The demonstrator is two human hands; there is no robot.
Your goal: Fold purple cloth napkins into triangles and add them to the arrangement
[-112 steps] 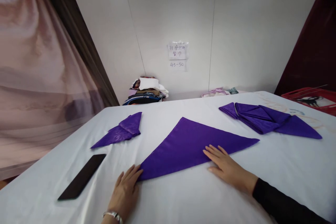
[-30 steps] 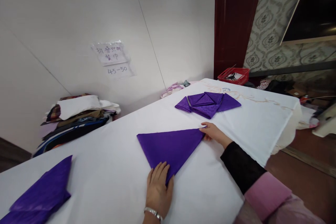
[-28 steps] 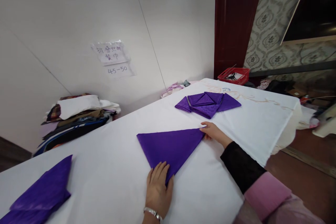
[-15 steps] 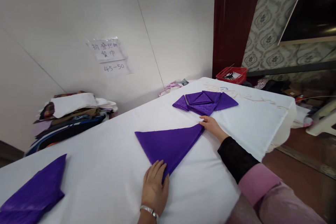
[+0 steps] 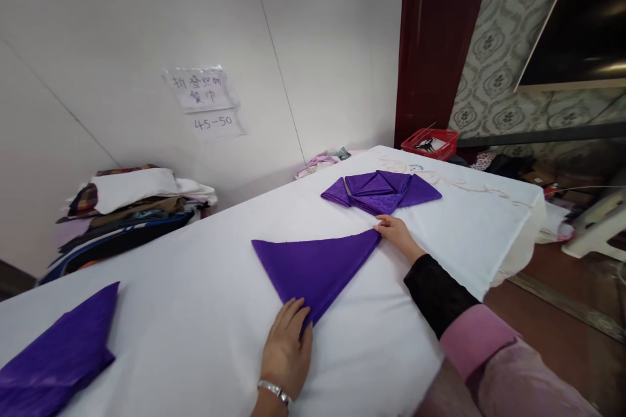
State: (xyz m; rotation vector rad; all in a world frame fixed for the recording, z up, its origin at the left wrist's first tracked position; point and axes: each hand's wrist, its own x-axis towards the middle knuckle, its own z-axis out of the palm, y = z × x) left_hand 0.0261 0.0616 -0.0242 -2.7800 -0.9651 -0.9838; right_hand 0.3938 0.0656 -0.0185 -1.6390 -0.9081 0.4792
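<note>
A purple cloth napkin, folded into a triangle, lies on the white tablecloth in front of me. My right hand pinches its far right corner between thumb and fingers. At the near corner rests my left hand, fingers laid flat over the cloth and thumb along the edge. Just beyond my right hand sits a stack of folded purple napkins, with pointed corners spreading to both sides. Another purple napkin, loosely folded, lies at the left and runs out of view.
A pile of folded clothes stands beyond the table's left back edge. Handwritten paper signs are stuck on the white wall. A red basket holding scissors is past the far end. At the right a white stool stands on the floor.
The view has shifted slightly. Both hands keep their places on the triangular napkin, which shows almost no change in shape.
</note>
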